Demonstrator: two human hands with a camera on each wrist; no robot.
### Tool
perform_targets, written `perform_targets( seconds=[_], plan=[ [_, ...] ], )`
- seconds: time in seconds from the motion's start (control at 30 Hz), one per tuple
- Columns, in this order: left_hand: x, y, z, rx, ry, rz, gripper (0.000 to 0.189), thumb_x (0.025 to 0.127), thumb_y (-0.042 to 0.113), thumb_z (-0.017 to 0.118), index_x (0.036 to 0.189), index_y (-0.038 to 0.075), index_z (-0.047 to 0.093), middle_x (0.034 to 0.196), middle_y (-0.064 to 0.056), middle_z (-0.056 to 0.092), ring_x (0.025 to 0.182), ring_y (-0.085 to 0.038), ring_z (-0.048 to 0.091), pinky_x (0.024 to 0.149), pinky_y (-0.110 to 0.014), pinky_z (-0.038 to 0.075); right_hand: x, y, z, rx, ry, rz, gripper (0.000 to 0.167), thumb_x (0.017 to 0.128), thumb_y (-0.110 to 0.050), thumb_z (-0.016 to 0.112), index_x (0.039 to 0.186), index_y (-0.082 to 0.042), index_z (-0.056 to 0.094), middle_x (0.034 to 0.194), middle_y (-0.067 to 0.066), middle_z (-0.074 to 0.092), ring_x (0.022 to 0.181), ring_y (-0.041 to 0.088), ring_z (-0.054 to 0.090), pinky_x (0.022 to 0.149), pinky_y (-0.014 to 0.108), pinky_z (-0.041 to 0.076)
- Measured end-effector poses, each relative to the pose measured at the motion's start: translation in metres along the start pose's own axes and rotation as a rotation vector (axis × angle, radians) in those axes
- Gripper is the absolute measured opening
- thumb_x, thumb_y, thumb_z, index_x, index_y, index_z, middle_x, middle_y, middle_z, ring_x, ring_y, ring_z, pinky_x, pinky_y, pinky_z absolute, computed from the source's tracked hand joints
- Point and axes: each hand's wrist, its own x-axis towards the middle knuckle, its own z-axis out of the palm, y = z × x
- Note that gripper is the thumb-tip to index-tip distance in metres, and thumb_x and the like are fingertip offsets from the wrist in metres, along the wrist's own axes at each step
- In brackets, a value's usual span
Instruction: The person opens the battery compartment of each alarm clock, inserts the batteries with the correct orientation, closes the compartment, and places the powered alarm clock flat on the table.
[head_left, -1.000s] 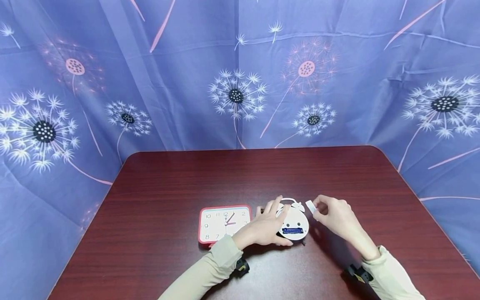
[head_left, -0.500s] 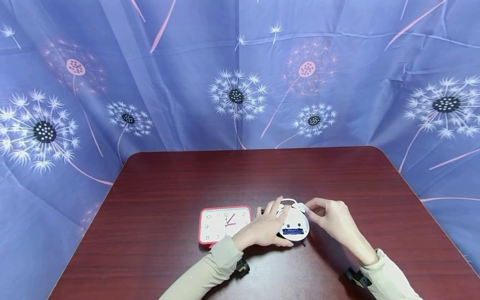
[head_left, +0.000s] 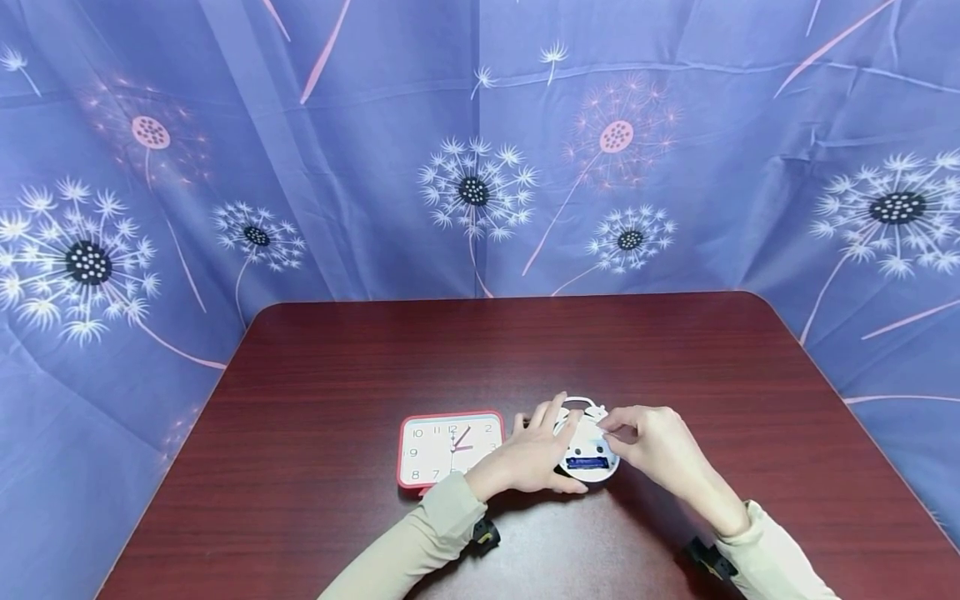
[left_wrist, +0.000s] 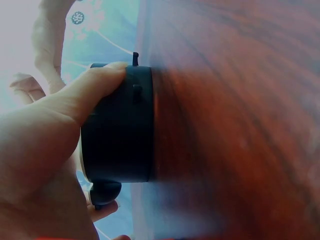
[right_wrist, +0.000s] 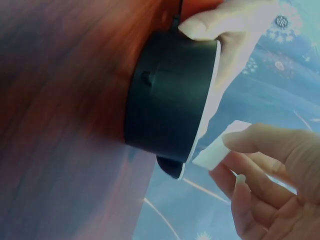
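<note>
A twin-bell alarm clock point(head_left: 592, 477) with a white back and black sides lies back-up on the table. Its battery slot is uncovered and shows a dark blue battery point(head_left: 587, 462). My left hand point(head_left: 531, 454) holds the clock from the left, thumb on its black side point(left_wrist: 117, 135) and fingers spread over the back and bells. Between thumb and fingers my right hand point(head_left: 656, 442) pinches a small white battery cover point(right_wrist: 220, 150). The right wrist view shows this cover tilted, close over the clock's white back; in the head view the fingers mostly hide it.
A red-framed rectangular clock point(head_left: 448, 450) lies face up just left of the left hand, partly under that forearm. The dark red wooden table point(head_left: 337, 358) ends at a blue dandelion-print curtain point(head_left: 375, 167) behind and at both sides.
My right hand has moved left with the battery cover, from beside the alarm clock to over the upper right of its back. The left hand keeps its hold.
</note>
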Motion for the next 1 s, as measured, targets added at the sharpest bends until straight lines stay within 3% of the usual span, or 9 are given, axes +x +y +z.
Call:
perform_targets(
  seconds=[0.17,0.53,0.77,1.0],
  plan=[
    [-0.001,0.0,-0.001,0.022,0.009,0.008,0.1,0.08,0.067,0.063,0.154,0.015,0.021,0.16,-0.016,0.012,0.144,-0.025,0.022,0.099,-0.043,0.033,-0.002,-0.007,0.003,-0.062,-0.028,-0.093,0.021,0.063,-0.001,0.081,0.077,-0.015,0.074,0.074,-0.01,0.07,0.061,0.0,0.058,0.056,0.022,0.047],
    [-0.001,0.0,-0.001,0.026,0.012,0.003,0.099,0.079,0.068,0.062,0.153,0.016,0.022,0.16,-0.015,0.013,0.144,-0.024,0.023,0.099,-0.043,0.033,-0.004,-0.011,0.005,-0.135,-0.009,-0.353,0.028,0.055,-0.002,0.082,0.071,-0.02,0.068,0.067,-0.014,0.064,0.058,0.004,0.056,0.053,0.022,0.045],
    [0.001,0.0,0.001,0.006,-0.001,-0.009,0.101,0.079,0.067,0.063,0.155,0.017,0.02,0.161,-0.014,0.01,0.146,-0.024,0.02,0.102,-0.044,0.032,-0.007,-0.016,0.007,-0.194,-0.008,-0.397,0.031,0.054,-0.003,0.081,0.065,-0.023,0.06,0.06,-0.014,0.051,0.052,0.001,0.042,0.048,0.019,0.035],
    [0.001,0.0,0.002,0.0,-0.003,-0.013,0.1,0.079,0.067,0.063,0.155,0.017,0.02,0.161,-0.013,0.01,0.145,-0.024,0.021,0.102,-0.044,0.032,-0.009,-0.021,0.007,-0.261,-0.04,-0.412,0.035,0.054,-0.005,0.082,0.059,-0.023,0.053,0.057,-0.012,0.046,0.049,0.006,0.044,0.046,0.022,0.034]
  ],
)
